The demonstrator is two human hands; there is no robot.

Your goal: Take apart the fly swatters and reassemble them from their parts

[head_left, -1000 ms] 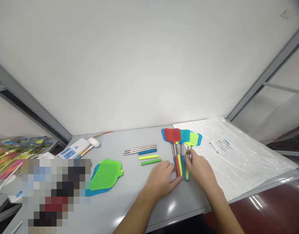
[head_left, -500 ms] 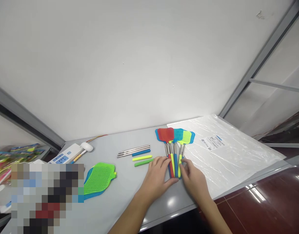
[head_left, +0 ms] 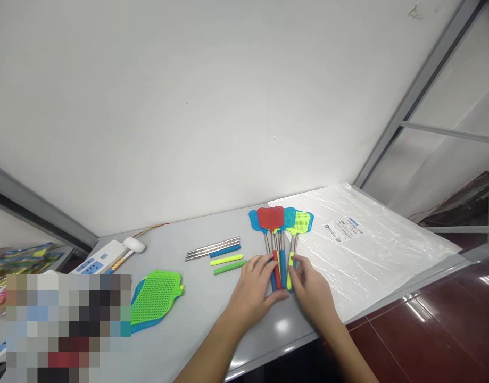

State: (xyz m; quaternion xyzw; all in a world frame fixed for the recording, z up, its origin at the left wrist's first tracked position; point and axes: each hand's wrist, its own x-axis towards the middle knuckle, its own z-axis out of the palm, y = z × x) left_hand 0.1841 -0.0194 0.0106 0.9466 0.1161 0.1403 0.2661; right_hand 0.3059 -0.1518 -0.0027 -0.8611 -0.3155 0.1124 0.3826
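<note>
Several fly swatters lie bunched on the grey table (head_left: 204, 308), their mesh heads fanned out away from me. A red fly swatter (head_left: 270, 218) lies over blue ones on the left of the bunch. On its right is a yellow-green fly swatter (head_left: 301, 222). Thin metal shafts lead down to coloured grips. My left hand (head_left: 253, 284) is closed against the left side of the grips, thumb stretched across their lower ends. From the right, my right hand (head_left: 313, 284) presses thumb and fingers on the yellow-green grip. Fingers partly hide the grips.
Left of my hands lie metal rods (head_left: 212, 248), a blue grip (head_left: 225, 251), a yellow grip (head_left: 226, 259) and a green grip (head_left: 230, 267). Further left are a green mesh swatter head (head_left: 158, 295) over blue, and a power strip (head_left: 98, 260). White plastic packaging (head_left: 380, 239) covers the right side.
The red fly swatter's head now stands out more from its neighbours, and a wider gap shows between the blue and yellow-green grips. The whole view has shifted slightly.
</note>
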